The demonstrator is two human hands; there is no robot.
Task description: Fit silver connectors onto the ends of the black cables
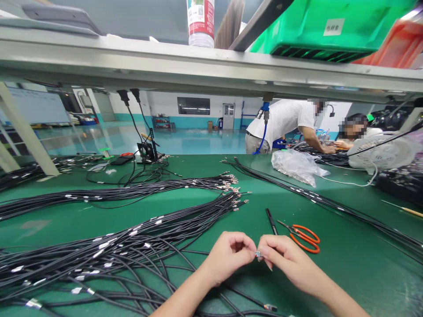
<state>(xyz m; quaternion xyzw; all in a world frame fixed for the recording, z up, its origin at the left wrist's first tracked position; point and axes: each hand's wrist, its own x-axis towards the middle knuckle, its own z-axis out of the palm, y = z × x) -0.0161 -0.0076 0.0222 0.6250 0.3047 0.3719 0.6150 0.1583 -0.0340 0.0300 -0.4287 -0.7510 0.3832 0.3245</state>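
Observation:
Above the green tabletop, my left hand (pixel 231 255) and my right hand (pixel 284 255) meet fingertip to fingertip. Both pinch a small silvery connector (pixel 258 254), mostly covered by the fingers; whether a wire runs from it I cannot make out. Just beyond my right hand lie orange-handled scissors (pixel 306 238) and a black pen (pixel 271 221). To the left spreads a large bundle of black cables (pixel 142 237) with white labels and bare-looking terminal ends. One loose cable end with a connector (pixel 270 307) rests below my hands.
A second cable bundle (pixel 132 192) lies farther back, and a thinner one (pixel 317 196) runs along the right. A clear plastic bag (pixel 294 166) and a white fan (pixel 380 152) stand beyond. Overhead is a metal shelf (pixel 165 61) with a green bin (pixel 317 31). Two people work behind.

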